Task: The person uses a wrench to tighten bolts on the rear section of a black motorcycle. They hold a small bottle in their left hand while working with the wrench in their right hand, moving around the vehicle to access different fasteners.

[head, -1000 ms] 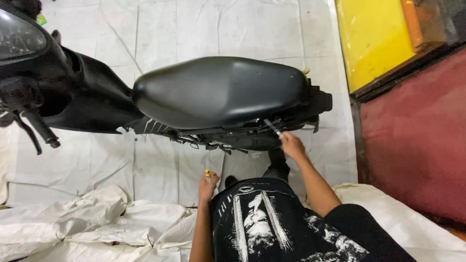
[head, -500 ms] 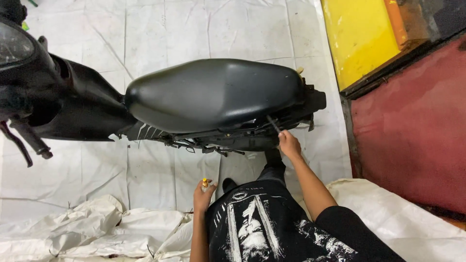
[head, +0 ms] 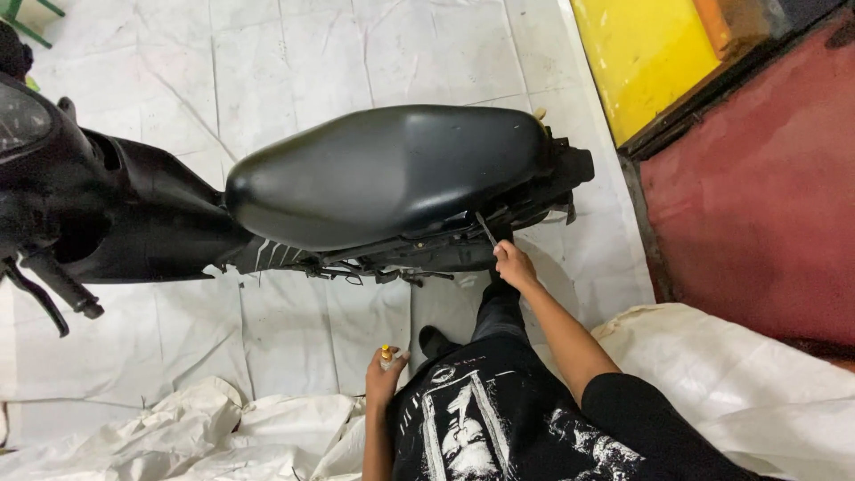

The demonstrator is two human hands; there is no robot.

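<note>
A black scooter lies across the view, its long black seat (head: 392, 174) in the middle and its handlebar (head: 49, 285) at the left. My right hand (head: 514, 265) grips a thin metal tool (head: 485, 229) whose tip points up into the frame under the rear of the seat. My left hand (head: 383, 374) hangs low by my hip and holds a small yellow-topped object (head: 386, 354). My black printed shirt (head: 499, 419) fills the lower middle.
White sheeting (head: 294, 53) covers the floor under the scooter, and crumpled sheeting (head: 178, 432) lies at the lower left. A yellow panel (head: 641, 53) and a dark red surface (head: 757, 187) stand at the right. A green frame corner (head: 31, 18) shows at the top left.
The view has shifted slightly, so the scooter sits a little further left and higher. My right hand stays at the frame under the rear of the seat with the tool. My left hand has hardly moved.
</note>
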